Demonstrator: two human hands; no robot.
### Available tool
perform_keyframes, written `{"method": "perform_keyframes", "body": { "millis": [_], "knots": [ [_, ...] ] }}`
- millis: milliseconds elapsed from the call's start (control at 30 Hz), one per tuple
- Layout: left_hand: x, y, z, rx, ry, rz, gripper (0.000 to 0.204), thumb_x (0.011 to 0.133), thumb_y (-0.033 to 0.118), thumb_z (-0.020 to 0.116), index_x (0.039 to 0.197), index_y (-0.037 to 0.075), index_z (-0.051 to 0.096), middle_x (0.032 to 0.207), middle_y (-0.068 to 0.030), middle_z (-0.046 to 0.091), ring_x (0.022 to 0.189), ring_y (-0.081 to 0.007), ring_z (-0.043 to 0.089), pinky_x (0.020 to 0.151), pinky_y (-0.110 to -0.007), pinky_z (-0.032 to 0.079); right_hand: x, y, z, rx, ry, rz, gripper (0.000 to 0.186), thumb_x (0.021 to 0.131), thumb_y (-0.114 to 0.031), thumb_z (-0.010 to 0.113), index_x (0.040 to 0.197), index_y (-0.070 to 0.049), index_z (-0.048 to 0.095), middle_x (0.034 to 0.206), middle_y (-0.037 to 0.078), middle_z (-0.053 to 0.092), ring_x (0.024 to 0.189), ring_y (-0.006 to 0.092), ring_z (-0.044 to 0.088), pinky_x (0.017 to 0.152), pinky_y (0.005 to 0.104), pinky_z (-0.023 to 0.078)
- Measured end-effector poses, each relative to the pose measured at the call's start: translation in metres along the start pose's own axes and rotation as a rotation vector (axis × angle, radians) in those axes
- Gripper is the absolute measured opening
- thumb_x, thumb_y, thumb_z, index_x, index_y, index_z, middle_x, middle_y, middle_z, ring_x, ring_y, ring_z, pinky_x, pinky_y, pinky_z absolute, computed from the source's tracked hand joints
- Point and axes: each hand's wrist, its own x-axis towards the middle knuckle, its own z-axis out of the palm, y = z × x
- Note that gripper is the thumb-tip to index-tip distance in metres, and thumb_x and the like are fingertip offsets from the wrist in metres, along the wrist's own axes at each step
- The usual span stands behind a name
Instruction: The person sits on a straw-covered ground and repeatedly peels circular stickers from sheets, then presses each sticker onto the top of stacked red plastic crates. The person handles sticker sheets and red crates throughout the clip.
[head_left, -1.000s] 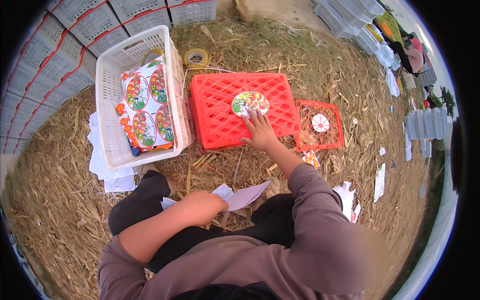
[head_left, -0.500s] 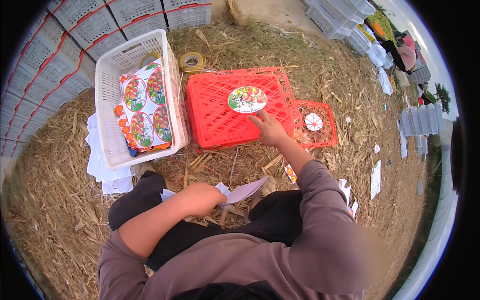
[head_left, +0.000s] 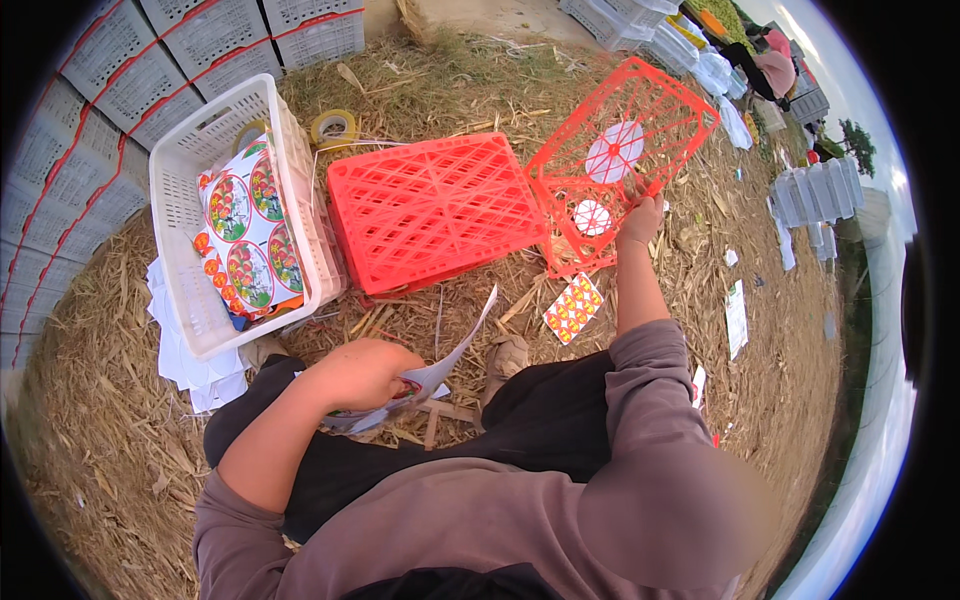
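Note:
My left hand [head_left: 375,370] is closed on a few sheets of round labels [head_left: 440,365] above my lap. My right hand [head_left: 637,212] grips the near corner of a red lattice panel [head_left: 645,100], lifted at a slant, with a white disc [head_left: 614,151] on it. Behind that lies another red panel [head_left: 555,243] with a white disc [head_left: 591,217]. A stack of red lattice panels [head_left: 426,205] sits in front of me. To its left, a white plastic crate [head_left: 176,225] holds printed label sheets [head_left: 243,215].
Gray stacked crates [head_left: 120,90] line the upper left. Tape rolls [head_left: 333,129], white paper [head_left: 190,370] and a small sticker sheet [head_left: 573,307] lie around me on straw-covered ground [head_left: 110,440]. Stacked bins [head_left: 815,190] and a person in pink [head_left: 775,65] are at the right distance.
My right hand has taken the labeled top panel off the stack and moved it up and rightward, turned over. My left hand has shifted slightly left, still holding sheets.

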Motion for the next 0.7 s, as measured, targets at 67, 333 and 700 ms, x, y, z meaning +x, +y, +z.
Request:
{"method": "perform_keyframes", "body": {
  "millis": [67, 333, 700],
  "knots": [
    [0.002, 0.0, -0.003, -0.019, 0.042, 0.005, 0.03, 0.089, 0.01, 0.068, 0.118, 0.007, 0.072, 0.11, -0.0201, 0.074, 0.108, -0.0404, 0.07, 0.091, -0.049, 0.055, 0.006, 0.025, -0.029, 0.045, 0.232, 0.219, 0.048, 0.093, -0.011, 0.05, 0.139, -0.003, 0.061, 0.124, 0.015, 0.069, 0.103, 0.0274, 0.068, 0.085, 0.0398, 0.052],
    [0.006, -0.006, -0.022, -0.419, 0.236, 0.042, 0.028, 0.095, 0.006, 0.073, 0.122, 0.001, 0.073, 0.097, -0.0106, 0.079, 0.09, -0.012, 0.074, 0.078, -0.032, 0.057, -0.069, 0.0, -0.009, -0.533, -0.916, 0.27, 0.075, 0.099, -0.04, 0.07, 0.159, -0.001, 0.046, 0.154, 0.02, 0.058, 0.144, 0.0307, 0.052, 0.12, 0.0418, 0.039],
    [0.004, -0.006, -0.034, -0.599, -0.151, 0.053, 0.029, 0.092, 0.01, 0.08, 0.118, -0.003, 0.075, 0.1, -0.006, 0.08, 0.088, -0.0104, 0.072, 0.076, -0.029, 0.058, -0.201, -0.091, 0.087, -0.045, -1.469, 0.208, 0.143, 0.062, -0.061, 0.096, 0.171, -0.01, 0.017, 0.165, 0.023, 0.043, 0.156, 0.0352, 0.036, 0.13, 0.051, 0.017]
  ]
}}
